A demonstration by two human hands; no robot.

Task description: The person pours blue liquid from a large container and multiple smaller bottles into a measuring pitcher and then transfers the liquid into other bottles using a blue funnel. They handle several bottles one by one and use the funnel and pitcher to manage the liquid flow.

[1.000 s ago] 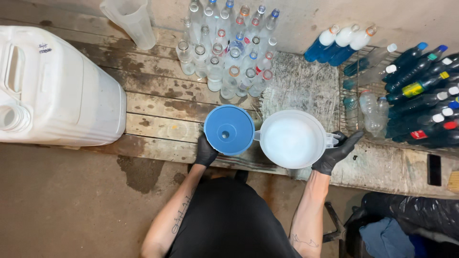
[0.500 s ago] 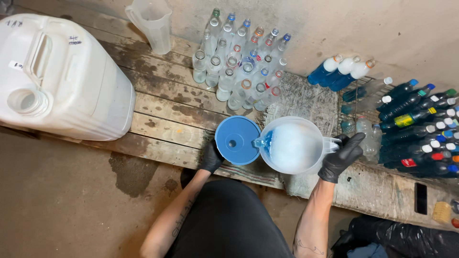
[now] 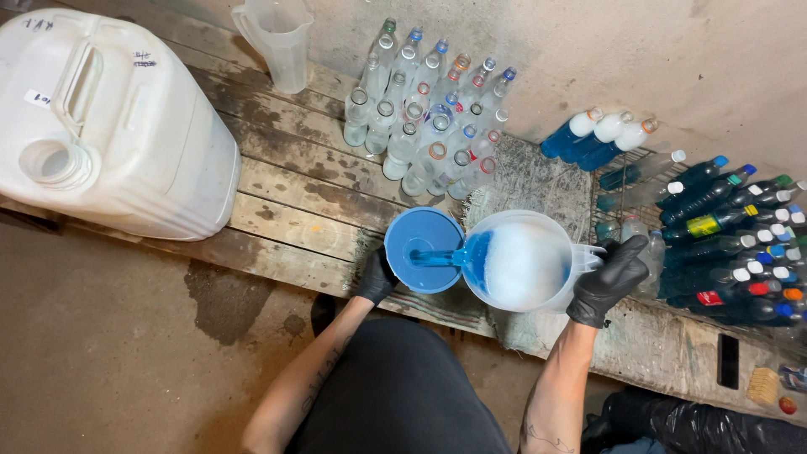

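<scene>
Right hand [image 3: 607, 282] grips jug [image 3: 521, 261]; left hand [image 3: 375, 277] steadies funnel [image 3: 420, 248]

The round blue plastic funnel [image 3: 423, 250] looks smooth and faintly glossy, and the translucent, frosted-looking plastic jug [image 3: 523, 261] tipped against it shows glossy blue liquid and white foam through its wall. Both hands — left hand [image 3: 375, 278], right hand [image 3: 607, 282] — wear matt black gloves, thin and rubbery in look. Beneath lies a rough, stained pallet of weathered wooden planks [image 3: 294, 189], damp-dark in patches. The big white plastic canister [image 3: 118, 134] is smooth, dull and scuffed. The cluster of clear empty bottles [image 3: 429, 118] shines — glass or plastic, hard to say. A frayed woven mat [image 3: 530, 181] looks coarse.
</scene>
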